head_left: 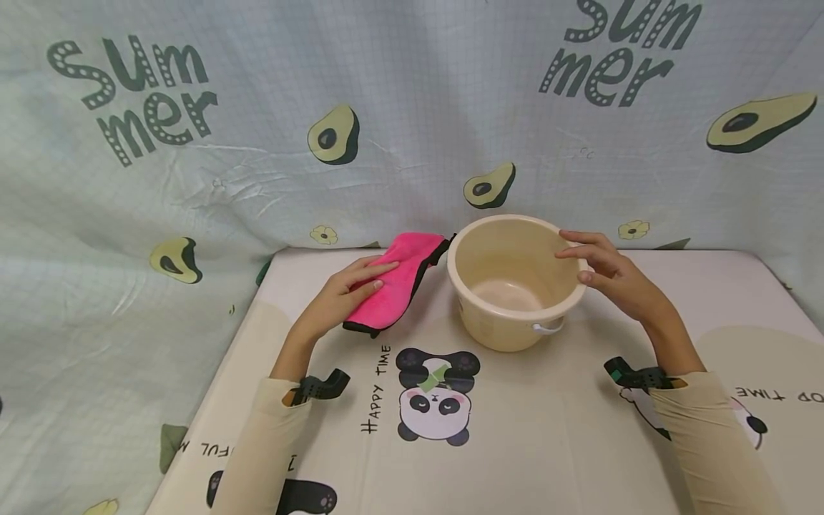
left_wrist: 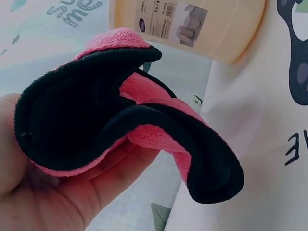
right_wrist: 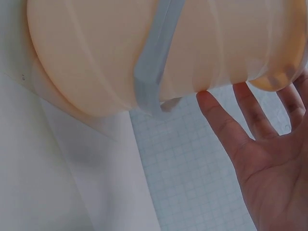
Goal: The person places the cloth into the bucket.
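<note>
My left hand [head_left: 342,292] holds a pink plush cloth [head_left: 404,275] with black edging, thumb and fingers about its near end. In the left wrist view the cloth [left_wrist: 149,91] is bent into folds and shows a black inner side. To its right, a cream plastic bucket [head_left: 498,325] stands upright on the table. My right hand [head_left: 614,275] is at the bucket's right rim, its fingers spread and fairly straight. In the right wrist view two fingertips [right_wrist: 204,97] touch the bucket's outer wall [right_wrist: 106,53], near its pale grey handle [right_wrist: 149,82].
The table [head_left: 515,429] wears a pale cover with panda prints and lettering. Right behind it hangs a light curtain [head_left: 412,143] with avocado prints. A printed label [left_wrist: 171,21] is on the bucket's side. Each wrist carries a dark strapped device.
</note>
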### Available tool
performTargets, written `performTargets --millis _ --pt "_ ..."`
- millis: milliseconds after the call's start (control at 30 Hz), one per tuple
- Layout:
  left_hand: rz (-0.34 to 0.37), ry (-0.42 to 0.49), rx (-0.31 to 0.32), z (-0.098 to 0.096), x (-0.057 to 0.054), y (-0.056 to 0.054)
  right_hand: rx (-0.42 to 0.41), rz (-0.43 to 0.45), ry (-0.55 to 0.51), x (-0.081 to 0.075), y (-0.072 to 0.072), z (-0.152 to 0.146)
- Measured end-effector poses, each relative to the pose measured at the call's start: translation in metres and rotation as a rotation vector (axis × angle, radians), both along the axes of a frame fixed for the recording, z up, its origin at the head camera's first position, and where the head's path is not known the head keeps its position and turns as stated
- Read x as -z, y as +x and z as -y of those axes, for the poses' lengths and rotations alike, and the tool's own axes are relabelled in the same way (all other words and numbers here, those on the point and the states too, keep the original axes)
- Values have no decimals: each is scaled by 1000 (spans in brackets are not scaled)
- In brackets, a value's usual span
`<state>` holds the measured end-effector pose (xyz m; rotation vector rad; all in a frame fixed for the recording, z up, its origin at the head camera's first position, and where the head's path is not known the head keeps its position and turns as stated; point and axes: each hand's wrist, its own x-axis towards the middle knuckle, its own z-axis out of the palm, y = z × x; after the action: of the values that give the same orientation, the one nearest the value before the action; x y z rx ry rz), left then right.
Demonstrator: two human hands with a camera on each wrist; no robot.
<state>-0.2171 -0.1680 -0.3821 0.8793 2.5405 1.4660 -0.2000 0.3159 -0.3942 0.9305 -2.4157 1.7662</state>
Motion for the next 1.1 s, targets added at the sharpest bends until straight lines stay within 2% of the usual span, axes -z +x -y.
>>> performTargets --millis 333,567,700,867,1100 --pt "-63 38 -70 -6 -11 5 -2 -7 3 0 0 0" --pt "-122 114 -80 -11 -17 7 9 -4 13 1 0 0" --pt "-165 149 -117 -15 -21 9 24 -14 37 0 0 0" --pt "-193 189 -152 -18 -26 12 39 -14 67 -1 -1 0" --pt "-220 204 -170 -25 -34 13 37 -12 64 -1 -1 0"
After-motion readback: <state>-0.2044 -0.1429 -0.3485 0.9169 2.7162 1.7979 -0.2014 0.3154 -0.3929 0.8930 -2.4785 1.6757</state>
